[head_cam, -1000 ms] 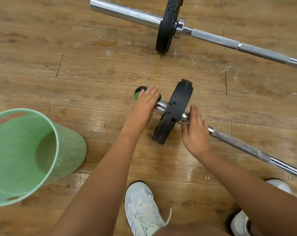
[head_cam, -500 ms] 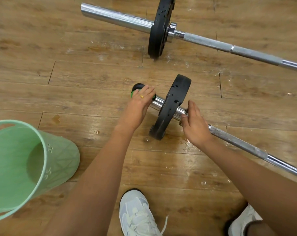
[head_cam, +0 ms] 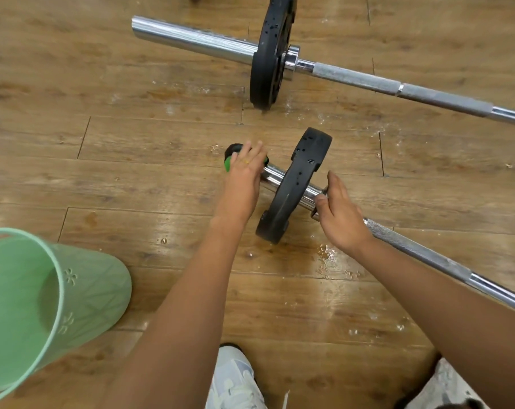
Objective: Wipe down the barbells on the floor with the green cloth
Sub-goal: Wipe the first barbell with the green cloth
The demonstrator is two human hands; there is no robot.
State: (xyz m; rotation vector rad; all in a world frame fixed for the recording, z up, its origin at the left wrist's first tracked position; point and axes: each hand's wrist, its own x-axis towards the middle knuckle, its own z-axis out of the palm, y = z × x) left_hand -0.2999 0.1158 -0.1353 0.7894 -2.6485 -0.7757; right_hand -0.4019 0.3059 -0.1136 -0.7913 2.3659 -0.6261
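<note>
Two chrome barbells lie on the wooden floor. The near barbell [head_cam: 412,246] runs from centre to lower right and carries one black plate [head_cam: 297,184]. My left hand [head_cam: 244,175] grips the green cloth [head_cam: 227,165] around the bar's left sleeve end; only a sliver of cloth shows beside the fingers. My right hand [head_cam: 339,214] holds the bar just right of the plate, at the collar. The far barbell [head_cam: 368,79] with its own black plate [head_cam: 271,54] lies across the top.
A pale green plastic basket [head_cam: 82,293] stands at the lower left. My white shoes [head_cam: 235,382] are at the bottom edge. Water drops and pale specks mark the floor around both plates.
The view has shifted slightly. My left hand stays wrapped on the sleeve end with the cloth; my right hand has curled more around the bar by the collar.
</note>
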